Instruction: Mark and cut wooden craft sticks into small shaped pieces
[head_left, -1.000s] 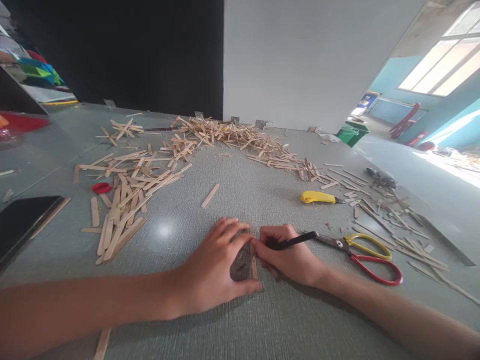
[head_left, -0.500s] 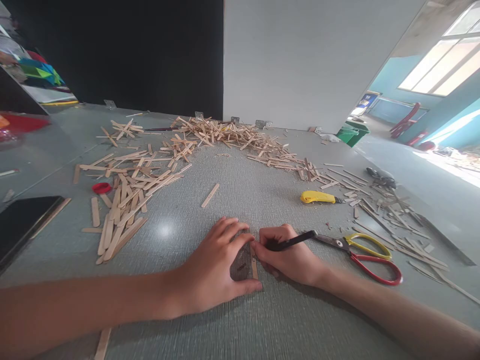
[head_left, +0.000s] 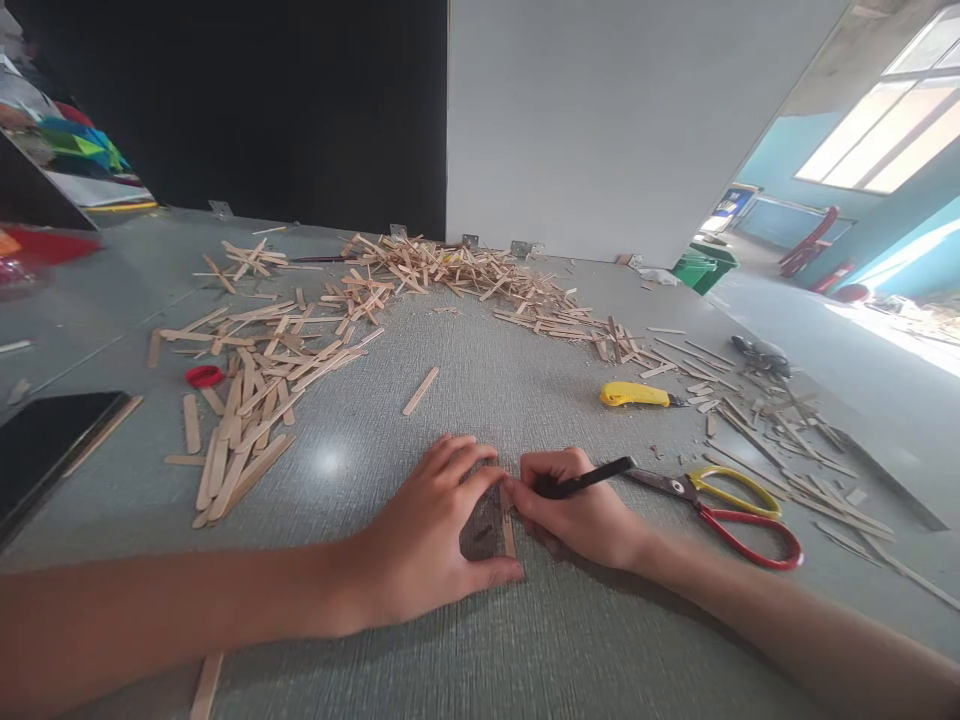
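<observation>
On the table in front of me lies a flat wooden craft stick (head_left: 509, 541) with small dark marks along it. My left hand (head_left: 416, 540) holds it near its ends, thumb at the near end and forefinger toward the far end. In my right hand (head_left: 589, 520) a black pen (head_left: 592, 476) is pinched and slanted up to the right. Its tip is hidden by my fingers, which are at the stick. Just right of that hand rest scissors (head_left: 679, 487) with one yellow and one red handle. A yellow utility knife (head_left: 634, 394) lies farther back.
Craft sticks (head_left: 244, 430) are heaped at the left, with another pile (head_left: 450, 262) along the back panel. Thin cut strips (head_left: 757, 435) scatter at the right. A red ring (head_left: 204, 376) and a dark flat device (head_left: 56, 440) lie left; a single stick (head_left: 421, 391) lies ahead.
The pen's rear end has tipped up very slightly as my right hand shifts a little at the stick. My left hand stays in place.
</observation>
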